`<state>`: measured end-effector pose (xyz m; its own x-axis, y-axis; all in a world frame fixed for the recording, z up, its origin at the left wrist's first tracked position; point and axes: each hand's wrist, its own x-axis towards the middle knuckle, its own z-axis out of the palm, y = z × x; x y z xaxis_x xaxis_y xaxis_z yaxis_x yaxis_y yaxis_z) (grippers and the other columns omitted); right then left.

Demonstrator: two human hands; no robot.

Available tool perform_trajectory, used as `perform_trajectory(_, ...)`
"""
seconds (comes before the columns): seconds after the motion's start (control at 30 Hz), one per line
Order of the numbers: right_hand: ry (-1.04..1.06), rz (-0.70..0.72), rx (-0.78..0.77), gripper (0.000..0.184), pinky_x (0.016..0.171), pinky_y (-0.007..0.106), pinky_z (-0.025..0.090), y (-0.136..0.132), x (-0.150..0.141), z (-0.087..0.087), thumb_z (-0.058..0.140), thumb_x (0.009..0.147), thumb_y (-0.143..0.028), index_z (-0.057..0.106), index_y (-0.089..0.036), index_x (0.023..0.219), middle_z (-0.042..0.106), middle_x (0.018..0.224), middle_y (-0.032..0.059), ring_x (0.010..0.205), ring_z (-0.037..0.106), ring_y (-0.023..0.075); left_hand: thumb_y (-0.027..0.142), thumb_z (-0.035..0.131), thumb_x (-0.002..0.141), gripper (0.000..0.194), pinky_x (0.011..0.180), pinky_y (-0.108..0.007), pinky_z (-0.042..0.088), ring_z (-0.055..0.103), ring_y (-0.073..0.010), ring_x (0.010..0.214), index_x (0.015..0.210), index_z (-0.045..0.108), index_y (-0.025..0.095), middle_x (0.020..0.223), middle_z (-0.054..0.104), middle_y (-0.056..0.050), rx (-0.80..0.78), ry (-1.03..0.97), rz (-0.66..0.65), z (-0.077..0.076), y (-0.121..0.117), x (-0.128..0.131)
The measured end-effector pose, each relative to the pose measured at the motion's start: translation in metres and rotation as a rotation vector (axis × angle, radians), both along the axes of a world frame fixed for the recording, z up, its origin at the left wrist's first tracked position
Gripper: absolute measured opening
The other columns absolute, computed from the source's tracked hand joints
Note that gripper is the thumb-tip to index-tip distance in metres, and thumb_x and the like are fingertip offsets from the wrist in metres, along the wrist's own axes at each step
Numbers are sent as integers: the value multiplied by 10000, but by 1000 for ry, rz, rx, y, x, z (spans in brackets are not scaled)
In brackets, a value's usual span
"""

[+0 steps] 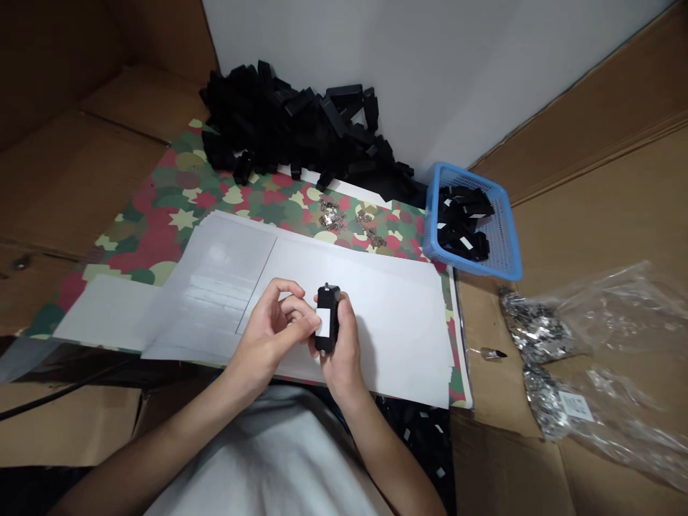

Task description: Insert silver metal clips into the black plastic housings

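Observation:
Above the white paper stack (392, 301), my right hand (347, 344) grips a small black plastic case (328, 344) along its sides. The case stands nearly upright, with a white sticker (323, 322) on its face and a small metal piece jutting from each end. My left hand (274, 326) is closed, its thumb tip at the sticker's left edge and the other fingers curled. The fingertips behind the case are partly hidden.
Black plastic parts (290, 122) are heaped by the wall. Small metal pieces (332, 218) lie on the patterned sheet (231, 197). To the right, a blue basket (510, 236) holds black cases with white stickers, near plastic bags (548, 333) of metal pieces on cardboard.

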<state>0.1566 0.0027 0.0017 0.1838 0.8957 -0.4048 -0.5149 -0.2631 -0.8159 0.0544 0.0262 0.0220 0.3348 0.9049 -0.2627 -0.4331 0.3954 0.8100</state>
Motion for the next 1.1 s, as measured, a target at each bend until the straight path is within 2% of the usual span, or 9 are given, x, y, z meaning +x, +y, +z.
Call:
perform_trajectory(0.33,-37,-18,22,404,316,168,299,1,3,0,492,853,-623,533,-221,858,536,523,-66,403,492,94,185,708,825,280,501,-230,561,608,-95,512,916,448,233,632,608,104,82,46,-10,2,2,3)
perform_trajectory(0.6,-54,-14,10,395,331,196,316,1,4,0,478,857,-619,536,-228,855,535,560,-53,414,485,107,198,695,828,277,521,-244,527,569,-97,501,905,432,237,625,580,96,148,133,-11,5,2,4)
perform_trajectory(0.73,-18,-20,-12,396,328,195,292,3,7,3,510,826,-620,541,-225,825,489,551,-66,389,421,88,206,710,802,272,688,-275,498,579,-134,685,931,472,231,732,567,44,334,370,56,-1,5,2)
perform_trajectory(0.8,28,16,-48,417,322,197,264,3,9,7,510,805,-632,557,-218,820,460,514,-74,367,367,80,231,761,745,378,821,-310,461,574,-169,851,1018,500,230,897,570,0,444,472,73,-5,7,0)
perform_trajectory(0.9,92,124,-99,462,322,205,223,2,9,15,486,788,-653,589,-203,816,447,445,-74,344,294,76,268,820,666,588,914,-338,401,522,-221,1015,1157,499,235,1094,535,-50,605,543,-18,-8,12,-4)
perform_trajectory(1.0,139,166,-120,471,316,206,199,0,9,18,506,774,-655,610,-197,798,423,422,-79,333,261,68,248,795,699,463,907,-330,386,522,-212,972,1088,544,232,1031,557,-37,654,501,-104,-8,15,-4)
perform_trajectory(1.1,145,164,-95,445,296,196,205,-2,11,14,549,763,-649,603,-208,797,438,454,-82,313,293,61,187,780,710,371,865,-297,408,535,-179,902,1017,576,230,945,581,-10,587,400,-88,-7,15,-3)
